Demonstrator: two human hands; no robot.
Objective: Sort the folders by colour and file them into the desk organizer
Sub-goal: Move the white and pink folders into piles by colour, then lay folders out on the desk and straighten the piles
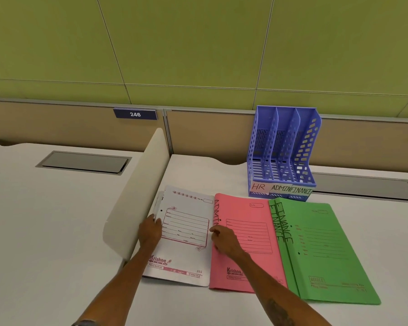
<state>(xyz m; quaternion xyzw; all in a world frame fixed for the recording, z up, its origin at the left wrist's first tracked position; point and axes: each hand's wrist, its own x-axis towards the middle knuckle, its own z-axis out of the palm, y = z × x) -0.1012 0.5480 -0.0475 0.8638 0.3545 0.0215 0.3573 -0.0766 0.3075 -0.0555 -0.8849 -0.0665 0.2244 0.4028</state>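
A white folder (186, 234) lies on the desk at the left of a row. Beside it lies a pink folder (247, 241) marked ADMIN, then two overlapping green folders (323, 252) marked FINANCE. My left hand (149, 231) holds the white folder's left edge. My right hand (224, 240) rests at the seam between the white and pink folders, fingers on the white folder's right edge. Behind the folders stands a blue desk organizer (283, 151) with three empty slots labelled HR, ADMIN and FINANCE.
A low white divider panel (139, 191) rises just left of the white folder. Grey cable hatches (85, 162) sit in the desk at the left and at the right behind the organizer. A tan partition wall runs along the back.
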